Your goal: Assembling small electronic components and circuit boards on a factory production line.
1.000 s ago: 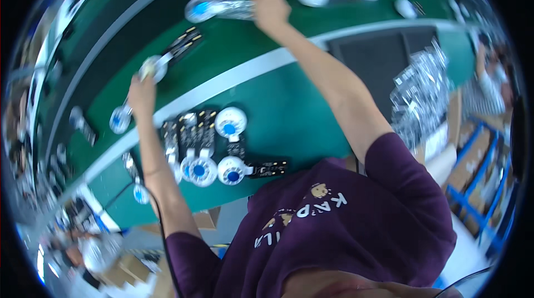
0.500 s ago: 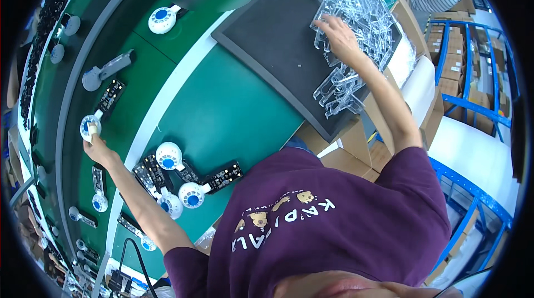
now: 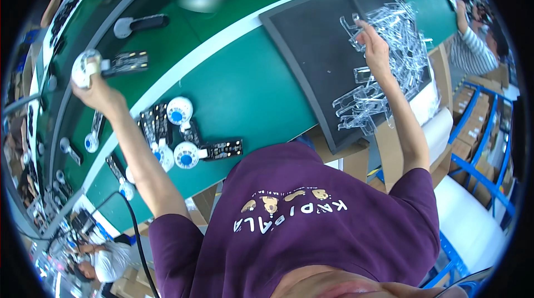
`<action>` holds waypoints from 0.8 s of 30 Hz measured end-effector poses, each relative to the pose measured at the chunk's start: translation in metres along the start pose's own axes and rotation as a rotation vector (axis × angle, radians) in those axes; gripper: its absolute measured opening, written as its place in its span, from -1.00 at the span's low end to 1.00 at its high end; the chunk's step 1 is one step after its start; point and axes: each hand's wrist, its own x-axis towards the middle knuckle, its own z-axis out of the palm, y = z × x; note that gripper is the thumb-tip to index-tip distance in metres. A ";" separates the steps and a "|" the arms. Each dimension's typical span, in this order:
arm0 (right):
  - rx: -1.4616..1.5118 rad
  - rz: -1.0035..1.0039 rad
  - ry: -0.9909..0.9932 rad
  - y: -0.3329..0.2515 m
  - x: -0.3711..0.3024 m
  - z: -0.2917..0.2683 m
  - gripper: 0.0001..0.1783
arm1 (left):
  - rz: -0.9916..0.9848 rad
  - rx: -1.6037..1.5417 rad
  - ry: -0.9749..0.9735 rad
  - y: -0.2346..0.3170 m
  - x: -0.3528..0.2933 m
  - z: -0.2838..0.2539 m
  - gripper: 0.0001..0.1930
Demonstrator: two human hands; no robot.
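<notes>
My left hand (image 3: 99,93), over the belt at the left, grips the white round end of a circuit-board unit (image 3: 85,68). The unit's black board (image 3: 129,61) points right, away from my fingers. At the right, my right hand (image 3: 376,52) has its fingers closed at a clear plastic clip (image 3: 350,30) beside a heap of similar clear clips (image 3: 397,48). That heap lies on the right part of a dark tray (image 3: 300,48). On the green table (image 3: 250,81) between my arms, several more units with round white ends (image 3: 186,155) lie together.
Further units, one with a grey cover (image 3: 139,24), lie along the green belt (image 3: 194,31). A black cable (image 3: 136,231) hangs at the lower left. Cardboard boxes (image 3: 389,148) stand beside the tray. Another person's striped sleeve (image 3: 471,53) shows at the far right.
My left hand has drawn the unit up and turned its board rightward. The fingers of my right hand, spread before, have closed at a clip. The whole view has swung round.
</notes>
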 end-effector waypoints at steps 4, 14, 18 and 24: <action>0.424 0.026 0.061 -0.108 0.006 0.049 -0.56 | -0.503 -0.567 -0.192 -0.005 -0.055 0.026 -0.70; 0.084 -0.281 0.034 -0.243 -0.011 0.117 -0.32 | -0.677 -0.685 -0.158 0.026 -0.135 0.071 -0.46; -0.038 -0.384 0.210 -0.243 -0.010 0.132 -0.30 | -0.609 -0.610 -0.189 0.037 -0.132 0.067 -0.42; 0.168 -0.393 0.126 -0.234 -0.009 0.127 -0.30 | -0.539 -0.770 -0.191 0.045 -0.125 0.064 -0.44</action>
